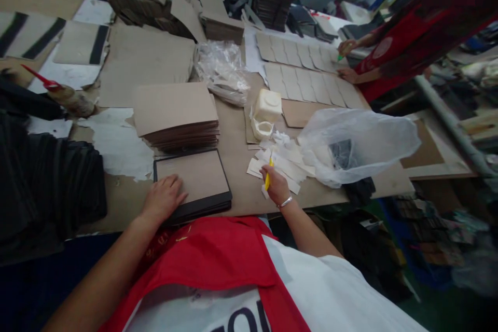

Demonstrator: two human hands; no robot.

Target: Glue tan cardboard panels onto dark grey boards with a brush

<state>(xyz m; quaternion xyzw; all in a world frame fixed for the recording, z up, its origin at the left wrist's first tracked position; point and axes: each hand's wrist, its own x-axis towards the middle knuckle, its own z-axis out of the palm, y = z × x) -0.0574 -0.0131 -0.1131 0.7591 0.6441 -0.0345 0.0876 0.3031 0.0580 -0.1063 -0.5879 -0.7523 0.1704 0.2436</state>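
My left hand (165, 198) lies with fingers spread on the left part of a brown board panel (204, 174) with black edging, the top one of a small stack in front of me. In my right hand (277, 187) is a slim yellow tool (267, 181), held in a pinch over loose white paper strips (290, 166); its tip is too small to make out. Behind the strips stands a cream plastic container (268, 105) with a cut-open cup part (262, 129) at its front. A thick stack of brown boards (175, 109) sits just behind the black-edged panel.
Folded dark material (66, 187) is piled at the left, near a bottle with a red nozzle (75, 101). A clear plastic bag (358, 140) lies at the right, another crumpled one (223, 70) behind. A co-worker's hands (348, 73) are over rows of overlapping panels (311, 83).
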